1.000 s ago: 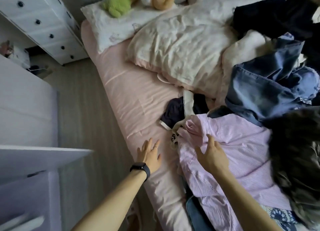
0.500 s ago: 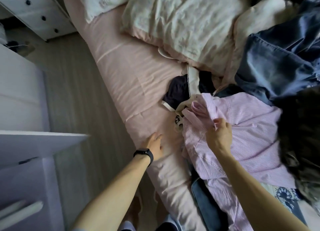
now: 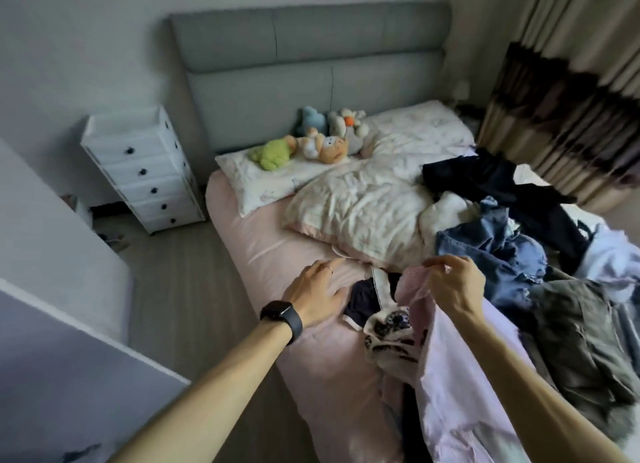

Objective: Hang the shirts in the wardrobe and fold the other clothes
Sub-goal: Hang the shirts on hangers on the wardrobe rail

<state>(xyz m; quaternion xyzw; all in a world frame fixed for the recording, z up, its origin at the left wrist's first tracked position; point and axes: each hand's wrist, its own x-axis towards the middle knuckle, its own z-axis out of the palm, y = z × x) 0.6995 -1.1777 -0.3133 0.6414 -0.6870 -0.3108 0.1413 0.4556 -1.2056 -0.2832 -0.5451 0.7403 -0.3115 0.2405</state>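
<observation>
A pink striped shirt [image 3: 453,376] lies on the pink bed sheet [image 3: 277,247], part of it lifted. My right hand [image 3: 453,286] pinches the shirt near its collar and holds it up off the bed. My left hand [image 3: 315,292], a black watch on the wrist, hovers with fingers spread over the sheet just left of a dark garment with white trim [image 3: 367,296]. A white patterned cloth [image 3: 388,327] lies beside the shirt. Blue denim [image 3: 485,251], a black garment [image 3: 485,178] and an olive garment [image 3: 581,338] are piled to the right.
A crumpled cream duvet [image 3: 363,199], a pillow and soft toys [image 3: 311,143] lie near the grey headboard [image 3: 304,64]. A white drawer unit [image 3: 142,168] stands left of the bed. A white furniture edge [image 3: 69,324] is at near left, curtains [image 3: 571,116] at right.
My right hand has gripped the pink shirt and raised it off the bed. My left hand lifted from the sheet and moved forward. The view has tilted up towards the headboard.
</observation>
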